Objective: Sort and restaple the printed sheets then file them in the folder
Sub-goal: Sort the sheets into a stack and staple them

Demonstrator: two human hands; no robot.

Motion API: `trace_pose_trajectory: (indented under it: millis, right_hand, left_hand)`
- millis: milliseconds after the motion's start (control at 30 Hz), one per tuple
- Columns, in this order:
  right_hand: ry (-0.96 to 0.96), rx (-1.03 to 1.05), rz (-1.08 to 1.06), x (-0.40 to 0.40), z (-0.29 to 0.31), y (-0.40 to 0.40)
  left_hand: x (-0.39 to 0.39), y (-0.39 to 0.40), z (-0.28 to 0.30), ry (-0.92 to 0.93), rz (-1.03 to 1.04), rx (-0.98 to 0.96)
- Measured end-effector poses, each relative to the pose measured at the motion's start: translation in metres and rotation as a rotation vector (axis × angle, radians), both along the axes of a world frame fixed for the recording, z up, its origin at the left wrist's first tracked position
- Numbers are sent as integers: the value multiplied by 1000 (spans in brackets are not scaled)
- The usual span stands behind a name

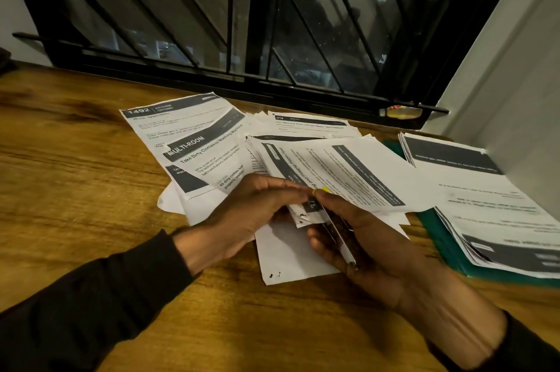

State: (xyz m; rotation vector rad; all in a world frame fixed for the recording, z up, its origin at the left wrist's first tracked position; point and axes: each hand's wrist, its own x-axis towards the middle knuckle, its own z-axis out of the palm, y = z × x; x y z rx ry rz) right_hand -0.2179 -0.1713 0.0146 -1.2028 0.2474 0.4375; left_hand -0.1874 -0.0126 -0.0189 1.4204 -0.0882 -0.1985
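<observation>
I'm seeing both hands working one stapled set (333,177) at its near corner, w/ its long axis running up-right, away from the fingers. Left hand (251,214) is pinching that corner; right hand (357,235) is gripping the folded edge, equally close. Thin matte sheets. Green folder (448,241) is lying right of the set under a stack (491,208).
</observation>
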Motion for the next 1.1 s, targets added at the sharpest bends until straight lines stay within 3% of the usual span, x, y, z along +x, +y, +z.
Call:
trace_pose_trajectory:
  millis: [133, 833, 933, 1100]
  right_hand:
    - [5, -14, -2, 0, 0, 0]
    - [-2, -11, -19, -3, -1, 1]
    - [-95, -287, 197, -8, 3, -9]
    - [-449, -1317, 465, -20, 14, -59]
  left_hand:
    - [2, 0, 3, 31, 5, -101]
    - [5, 3, -4, 17, 1, -76]
    - [3, 3, -4, 11, 19, -69]
    - [6, 3, -5, -7, 111, 61]
